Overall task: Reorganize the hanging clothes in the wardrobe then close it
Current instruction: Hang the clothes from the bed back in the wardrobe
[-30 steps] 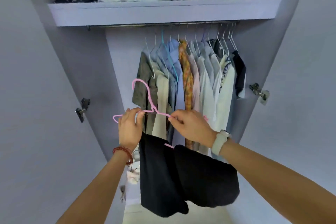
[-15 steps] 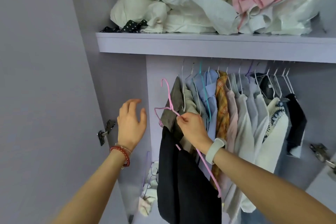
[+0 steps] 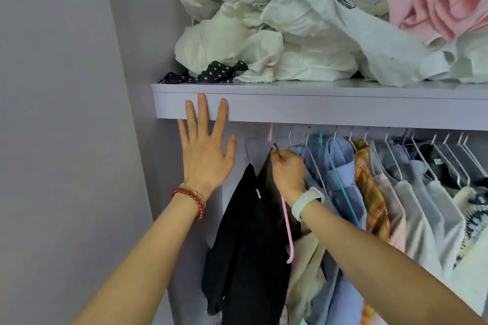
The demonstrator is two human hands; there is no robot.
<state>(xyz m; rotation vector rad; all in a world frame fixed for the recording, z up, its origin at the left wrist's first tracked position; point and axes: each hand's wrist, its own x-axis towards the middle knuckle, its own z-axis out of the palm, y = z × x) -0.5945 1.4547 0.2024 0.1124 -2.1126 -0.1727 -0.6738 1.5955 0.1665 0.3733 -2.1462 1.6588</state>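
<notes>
My right hand (image 3: 287, 171) grips a pink wire hanger (image 3: 287, 229) just below its hook, which reaches up under the shelf where the rail is hidden. A black garment (image 3: 245, 258) hangs folded over that hanger, at the left end of the row. My left hand (image 3: 206, 148) is raised with spread, straight fingers, and its fingertips lie against the front edge of the lilac shelf (image 3: 343, 111). To the right hang several shirts (image 3: 396, 192) on white and teal hangers: blue, orange plaid, pale pink, white, grey.
A heap of crumpled white clothes (image 3: 277, 34), a pink garment (image 3: 443, 0) and a black dotted cloth (image 3: 211, 74) sit on the shelf. The wardrobe's lilac side wall (image 3: 66, 113) fills the left.
My right hand has lifted the pink hanger with the black garment up under the shelf. My left hand let go of the hanger earlier and has risen to the shelf edge.
</notes>
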